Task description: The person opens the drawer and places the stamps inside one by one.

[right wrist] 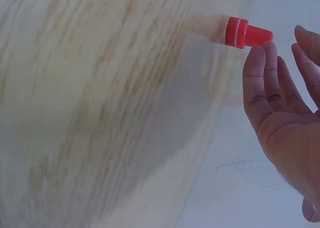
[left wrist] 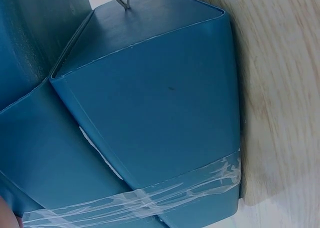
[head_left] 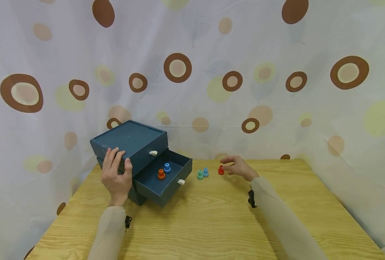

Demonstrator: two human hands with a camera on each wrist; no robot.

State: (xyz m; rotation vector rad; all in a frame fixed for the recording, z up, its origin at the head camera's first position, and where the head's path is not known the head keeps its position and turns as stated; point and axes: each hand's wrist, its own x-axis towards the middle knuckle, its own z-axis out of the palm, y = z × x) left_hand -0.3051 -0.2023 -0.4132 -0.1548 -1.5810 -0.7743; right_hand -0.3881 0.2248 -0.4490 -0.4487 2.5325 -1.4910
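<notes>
A dark blue drawer box [head_left: 130, 139] stands at the left of the table, and my left hand [head_left: 115, 178] rests on its near side with the fingers spread. Its middle drawer [head_left: 163, 195] is pulled out and holds an orange peg-like piece [head_left: 161, 174] and a blue one [head_left: 167, 168]. My right hand [head_left: 239, 169] is beside a small red stepped piece [head_left: 221, 170] standing on the table. In the right wrist view, its fingers [right wrist: 256, 83] are extended close to the red piece [right wrist: 245, 33], not curled round it; contact is hard to tell.
A green piece [head_left: 200, 174] and a light blue piece [head_left: 206, 172] stand between the drawer and the red piece. Clear tape [left wrist: 150, 198] wraps the box's side. A patterned curtain [head_left: 208, 104] hangs behind the wooden table [head_left: 192, 231].
</notes>
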